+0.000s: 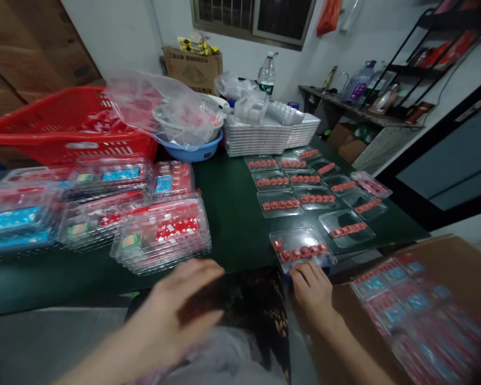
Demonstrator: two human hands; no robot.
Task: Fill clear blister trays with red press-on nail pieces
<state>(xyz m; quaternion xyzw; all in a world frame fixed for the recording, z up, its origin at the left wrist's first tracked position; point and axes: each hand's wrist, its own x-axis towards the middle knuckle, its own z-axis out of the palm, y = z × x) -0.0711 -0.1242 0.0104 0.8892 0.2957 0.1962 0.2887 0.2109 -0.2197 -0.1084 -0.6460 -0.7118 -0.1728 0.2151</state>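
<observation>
My left hand (pixel 186 305), smeared by motion, hovers over my lap in front of the table edge. Its thumb and fingers are apart, with nothing visible between them. At the table's front edge, the bent fingers of my right hand (pixel 312 289) grip the near rim of a clear plastic tray (pixel 300 238); the thumb is hidden. A row of small red pieces (pixel 304 252) lies in this tray, with one more red piece (pixel 278 245) at its left corner. Beyond it, several similar clear trays (pixel 280 211) hold rows of red pieces.
Stacked clear packs (pixel 164 235) with red and blue contents cover the table's left. Behind stand a red basket (pixel 116 140), a blue basin (pixel 192 154), stacked empty trays (pixel 256 138) and a water bottle (pixel 266 72). An open carton (pixel 336 305) of packs stands at right.
</observation>
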